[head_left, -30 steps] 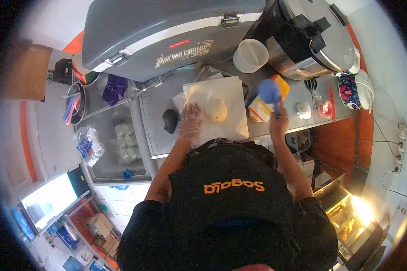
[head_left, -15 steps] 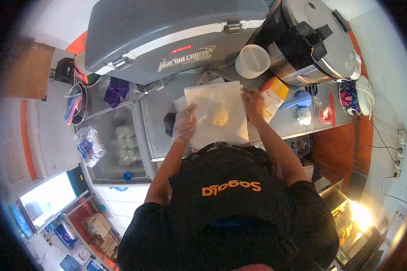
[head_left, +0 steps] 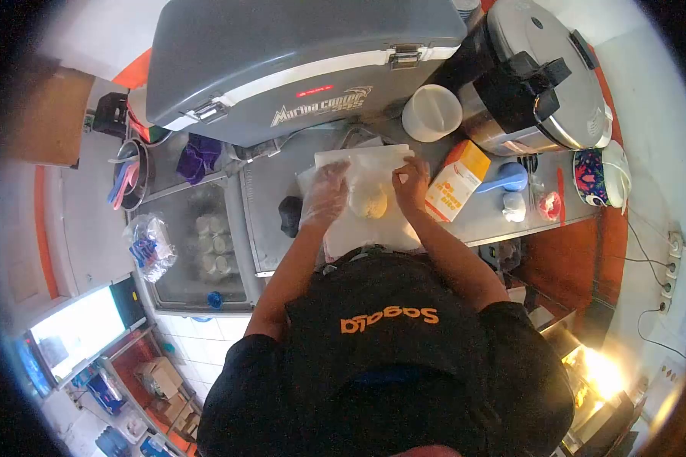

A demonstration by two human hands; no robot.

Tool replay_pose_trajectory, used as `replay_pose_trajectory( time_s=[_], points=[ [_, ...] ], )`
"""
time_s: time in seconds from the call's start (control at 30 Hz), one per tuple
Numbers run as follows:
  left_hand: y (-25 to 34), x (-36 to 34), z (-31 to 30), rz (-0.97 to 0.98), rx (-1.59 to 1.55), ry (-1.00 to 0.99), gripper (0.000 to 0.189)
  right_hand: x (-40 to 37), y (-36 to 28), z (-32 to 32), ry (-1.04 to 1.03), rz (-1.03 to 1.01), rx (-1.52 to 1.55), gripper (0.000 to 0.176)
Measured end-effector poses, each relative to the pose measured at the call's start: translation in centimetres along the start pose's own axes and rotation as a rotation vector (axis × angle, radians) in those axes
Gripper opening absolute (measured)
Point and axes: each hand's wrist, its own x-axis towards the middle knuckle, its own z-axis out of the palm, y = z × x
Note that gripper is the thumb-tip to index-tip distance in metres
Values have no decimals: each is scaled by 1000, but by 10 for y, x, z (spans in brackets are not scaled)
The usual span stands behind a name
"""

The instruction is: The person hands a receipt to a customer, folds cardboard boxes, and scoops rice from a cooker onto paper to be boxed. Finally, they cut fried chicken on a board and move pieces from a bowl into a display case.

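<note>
A pale sheet of food wrapping paper (head_left: 392, 227) lies in front of me on the counter. On it sits a rounded mound of what looks like rice (head_left: 368, 202). My left hand (head_left: 328, 194), in a clear plastic glove, is closed at the paper's left side, just left of the mound. My right hand (head_left: 411, 186) is bare; its fingers pinch the paper near its far right corner. Right of that hand stands a yellow and white printed carton (head_left: 456, 183). A small black object (head_left: 289, 215) lies left of my gloved hand.
A grey cooler box (head_left: 305, 68) stands behind the paper, with a white tub (head_left: 432, 113) and a large rice warmer (head_left: 537, 84) to its right. A blue scoop (head_left: 511, 177) lies beyond the carton. At left is a glass-topped freezer (head_left: 194, 244) with a plastic bag (head_left: 151, 247).
My left hand has moved up and inward along the paper's left side. My right hand has shifted slightly left and down. The paper's far edge now looks folded up.
</note>
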Motion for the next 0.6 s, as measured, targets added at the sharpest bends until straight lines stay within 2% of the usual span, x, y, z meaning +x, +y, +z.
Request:
replay_pose_trajectory(
  time_s=[0.07, 0.1, 0.17, 0.2, 0.27, 0.3, 0.33, 0.37, 0.4, 0.43, 0.5, 0.53, 0.57, 0.6],
  points=[
    [9, 22, -4, -23, -49, -39, 41, 2, 6, 4, -142, 12, 342, 19],
    [12, 32, -6, -48, -93, -78, 44, 1, 7, 2, -144, 13, 340, 19],
    [7, 46, 8, 25, -62, -64, 45, 7, -3, -11, -384, 199, 430, 28],
    [3, 50, 14, 99, -29, -51, 45, 13, -10, -17, -384, 200, 429, 28],
    [2, 57, 13, 90, -8, -78, 41, 30, -24, -27, -340, 359, 674, 36],
    [2, 60, 13, 80, 12, -105, 36, 34, -16, -25, -338, 360, 673, 36],
    [3, 65, 8, 82, 11, -106, 36, 40, -2, -24, -462, 275, 617, 37],
    [4, 70, 0, 63, 96, -253, 29, 46, -5, -30, -583, 189, 560, 38],
    [5, 74, -7, 43, 182, -399, 22, 49, -7, -39, -622, 282, 538, 35],
    [1, 76, -9, 44, 181, -404, 22, 48, -5, -41, -623, 287, 539, 35],
    [-6, 75, -14, 133, 213, -572, 15, 47, 8, -48, -641, 218, 439, 28],
    [-5, 70, -18, 132, 212, -578, 15, 45, 7, -51, -615, 101, 347, 25],
    [-1, 63, -23, 226, 300, -548, 14, 45, 8, -55, -617, 105, 348, 25],
    [2, 55, -27, 321, 388, -517, 13, 44, 9, -61, -737, 54, 153, 28]
  ],
)
